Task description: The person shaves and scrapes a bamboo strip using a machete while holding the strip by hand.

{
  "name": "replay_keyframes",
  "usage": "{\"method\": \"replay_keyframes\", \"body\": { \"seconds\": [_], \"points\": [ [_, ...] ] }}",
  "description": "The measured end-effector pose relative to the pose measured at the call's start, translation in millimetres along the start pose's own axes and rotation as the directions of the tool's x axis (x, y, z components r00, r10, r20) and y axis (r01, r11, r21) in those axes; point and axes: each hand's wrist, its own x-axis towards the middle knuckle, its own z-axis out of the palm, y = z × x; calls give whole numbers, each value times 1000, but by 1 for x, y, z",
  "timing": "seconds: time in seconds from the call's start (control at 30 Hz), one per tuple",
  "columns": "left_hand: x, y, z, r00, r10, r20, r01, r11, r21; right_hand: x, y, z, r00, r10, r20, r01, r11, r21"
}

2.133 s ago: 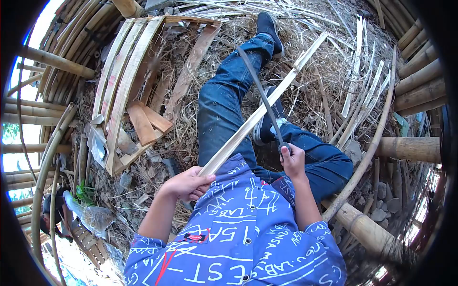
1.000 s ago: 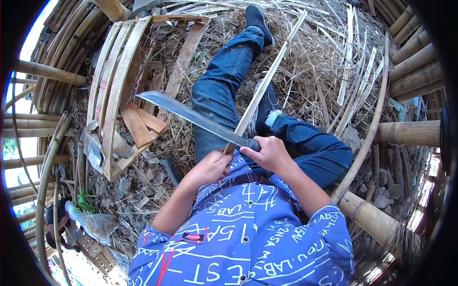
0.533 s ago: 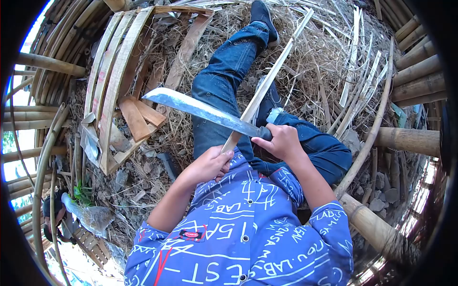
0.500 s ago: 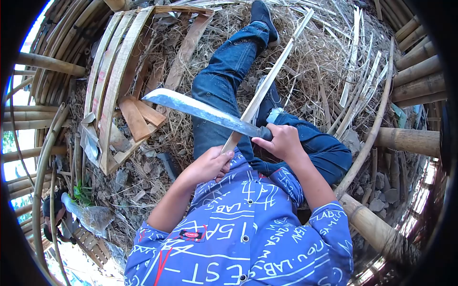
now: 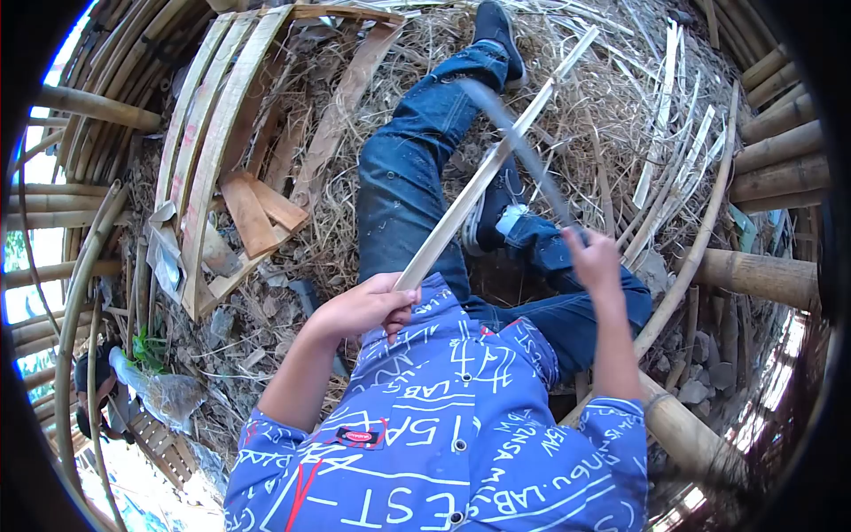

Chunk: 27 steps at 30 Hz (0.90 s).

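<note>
Near my waist, my left hand point(image 5: 370, 308) is closed around the lower end of a long pale bamboo strip point(image 5: 456, 213). The strip slants up and away to the right, past my shoe. My right hand point(image 5: 594, 259), also closed, grips the dark handle of a machete point(image 5: 532, 160). Its blade is smeared by motion and points up and to the left, crossing the strip about two thirds of the way along. Whether the blade touches the strip or passes over it, I cannot tell.
My jeans-covered legs point(image 5: 403, 177) stretch out and fold beneath the work. A slatted wooden crate point(image 5: 206, 133) stands at the left. Split strips point(image 5: 660, 115) lie on straw at the upper right. Bamboo poles point(image 5: 758, 275) border the right side. Another person point(image 5: 96, 386) is at the lower left.
The machete has moved from near my left hand up along the strip, its tip swinging upward and to the right. My right hand has moved right. The left hand still holds the strip.
</note>
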Motion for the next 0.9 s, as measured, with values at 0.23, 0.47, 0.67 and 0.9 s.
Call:
{"method": "replay_keyframes", "body": {
  "seconds": [0.23, 0.47, 0.67, 0.9],
  "points": [
    [7, 6, 18, 949, -19, -316, 91, 973, 214, -49, -107, 69, 912, -338, 232, 282, 928, 242],
    [-5, 0, 22, 932, 34, -361, 72, 959, 275, -21, -98, 56, 937, -269, 223, 278, 961, -7],
    [-4, -7, 25, 946, 52, -320, 37, 963, 265, 33, -17, 34, 987, -38, 157, 35, 999, 22],
    [16, 9, 32, 937, 32, -348, 93, 937, 336, -22, -75, 43, 963, -194, 186, 172, 977, 129]
  ]
}}
